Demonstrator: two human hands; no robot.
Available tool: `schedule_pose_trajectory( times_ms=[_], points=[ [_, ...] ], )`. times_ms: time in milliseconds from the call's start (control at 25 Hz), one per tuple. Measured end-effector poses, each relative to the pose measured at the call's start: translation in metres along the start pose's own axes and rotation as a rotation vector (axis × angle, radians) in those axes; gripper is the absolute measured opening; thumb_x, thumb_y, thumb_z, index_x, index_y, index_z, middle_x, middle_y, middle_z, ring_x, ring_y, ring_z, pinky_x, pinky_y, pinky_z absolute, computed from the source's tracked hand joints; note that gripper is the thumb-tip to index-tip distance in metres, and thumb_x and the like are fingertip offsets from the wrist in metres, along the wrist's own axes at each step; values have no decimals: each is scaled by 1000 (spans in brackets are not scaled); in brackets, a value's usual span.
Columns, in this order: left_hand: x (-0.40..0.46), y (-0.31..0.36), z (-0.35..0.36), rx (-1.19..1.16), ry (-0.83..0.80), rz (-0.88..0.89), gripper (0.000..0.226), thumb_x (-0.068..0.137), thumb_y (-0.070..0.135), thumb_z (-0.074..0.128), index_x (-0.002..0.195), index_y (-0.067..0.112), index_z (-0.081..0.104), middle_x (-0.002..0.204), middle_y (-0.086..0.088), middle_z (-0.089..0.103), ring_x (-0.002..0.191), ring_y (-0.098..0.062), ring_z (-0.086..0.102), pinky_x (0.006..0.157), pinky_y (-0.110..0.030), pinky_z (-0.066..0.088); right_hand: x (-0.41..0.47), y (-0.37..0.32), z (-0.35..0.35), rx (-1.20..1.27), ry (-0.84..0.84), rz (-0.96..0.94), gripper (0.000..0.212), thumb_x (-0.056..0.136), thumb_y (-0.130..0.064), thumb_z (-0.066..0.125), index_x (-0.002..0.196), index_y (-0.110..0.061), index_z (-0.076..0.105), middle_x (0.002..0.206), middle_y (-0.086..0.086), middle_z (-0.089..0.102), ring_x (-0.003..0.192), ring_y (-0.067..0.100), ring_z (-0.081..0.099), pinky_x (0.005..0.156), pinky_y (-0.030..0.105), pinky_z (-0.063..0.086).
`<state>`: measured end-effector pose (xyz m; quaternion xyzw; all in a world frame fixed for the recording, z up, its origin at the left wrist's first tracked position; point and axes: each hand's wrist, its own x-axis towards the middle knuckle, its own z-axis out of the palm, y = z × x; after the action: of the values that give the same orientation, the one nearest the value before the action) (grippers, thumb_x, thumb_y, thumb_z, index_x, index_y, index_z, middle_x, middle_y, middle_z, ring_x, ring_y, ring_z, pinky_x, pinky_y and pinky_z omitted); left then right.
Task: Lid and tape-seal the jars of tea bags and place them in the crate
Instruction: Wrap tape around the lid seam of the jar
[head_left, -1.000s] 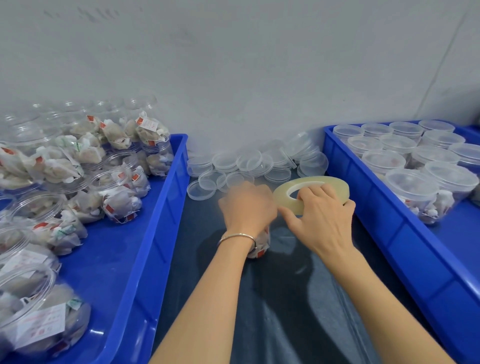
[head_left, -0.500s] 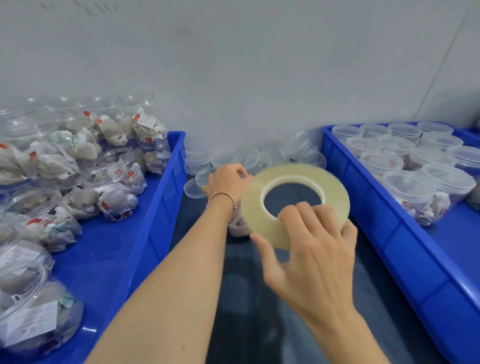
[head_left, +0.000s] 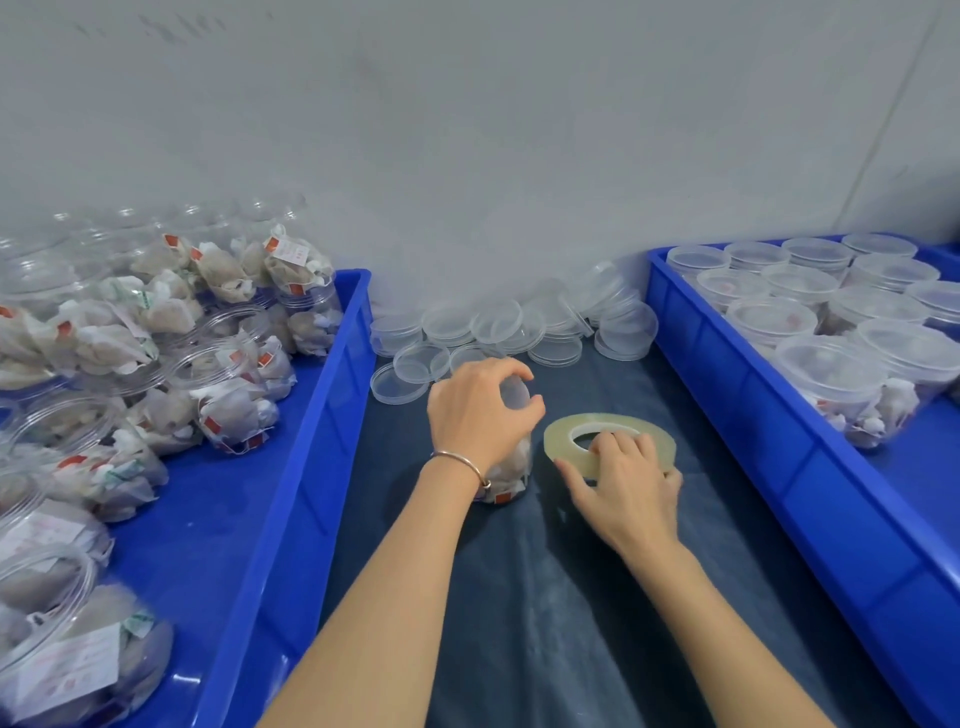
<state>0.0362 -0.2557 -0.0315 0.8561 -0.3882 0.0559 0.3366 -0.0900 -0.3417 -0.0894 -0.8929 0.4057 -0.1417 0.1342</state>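
A clear jar of tea bags (head_left: 506, 475) stands upright on the dark cloth in the middle. My left hand (head_left: 480, 415) grips it from above, fingers around its lid. Just right of it lies a flat roll of clear tape (head_left: 608, 440), and my right hand (head_left: 626, 483) holds the roll's near edge, fingertips in its hole. Whether the tape touches the jar I cannot tell. The blue crate on the right (head_left: 779, 441) holds several lidded jars (head_left: 831, 374). The blue crate on the left (head_left: 291, 493) holds several open jars of tea bags (head_left: 228, 395).
A heap of loose clear lids (head_left: 498, 327) lies at the back between the two crates, against the grey wall. Dark cloth (head_left: 545, 623) covers the table between the crates. A thin bangle sits on my left wrist.
My right hand has brought the tape roll down from mid-air, tilted, to lie flat beside the jar. My left hand has stayed on the jar's top.
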Motion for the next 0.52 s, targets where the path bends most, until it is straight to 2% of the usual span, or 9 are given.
schedule_pose_trajectory(
  times_ms=[200, 320, 400, 440, 520],
  points=[
    [-5, 8, -4, 69, -33, -75, 10, 80, 35, 61, 89, 30, 63, 94, 14, 64, 96, -12, 55, 92, -42, 39, 8, 6, 10, -162, -148, -49, 40, 94, -54, 39, 115, -21, 48, 123, -7, 47, 125, 14, 33, 107, 62, 21],
    [-5, 17, -2, 146, -48, -136, 9, 82, 28, 59, 91, 26, 61, 90, 10, 62, 95, -17, 54, 92, -44, 36, 1, 10, 17, -124, -79, -80, 46, 92, -46, 46, 132, -25, 39, 133, -4, 37, 130, 15, 30, 109, 59, 18],
    [-6, 20, -5, 155, -40, -150, 10, 83, 29, 59, 92, 26, 61, 90, 8, 63, 96, -18, 55, 86, -40, 36, -2, 6, 19, 94, 24, -185, 61, 86, -43, 57, 139, -23, 35, 137, -3, 37, 132, 16, 29, 109, 48, 24],
    [-8, 21, -6, 141, -32, -140, 10, 83, 31, 59, 91, 25, 62, 90, 8, 64, 97, -18, 55, 85, -38, 38, -1, 1, 18, 276, 12, -285, 69, 81, -42, 65, 140, -21, 35, 137, -3, 39, 131, 14, 32, 109, 39, 29],
    [-16, 21, -9, 97, -40, -78, 13, 84, 38, 59, 90, 27, 62, 93, 10, 64, 103, -16, 54, 88, -38, 40, 0, -18, 12, 633, -147, -464, 79, 69, -39, 76, 136, -26, 35, 131, -10, 45, 123, 5, 41, 101, 26, 37]
  ],
)
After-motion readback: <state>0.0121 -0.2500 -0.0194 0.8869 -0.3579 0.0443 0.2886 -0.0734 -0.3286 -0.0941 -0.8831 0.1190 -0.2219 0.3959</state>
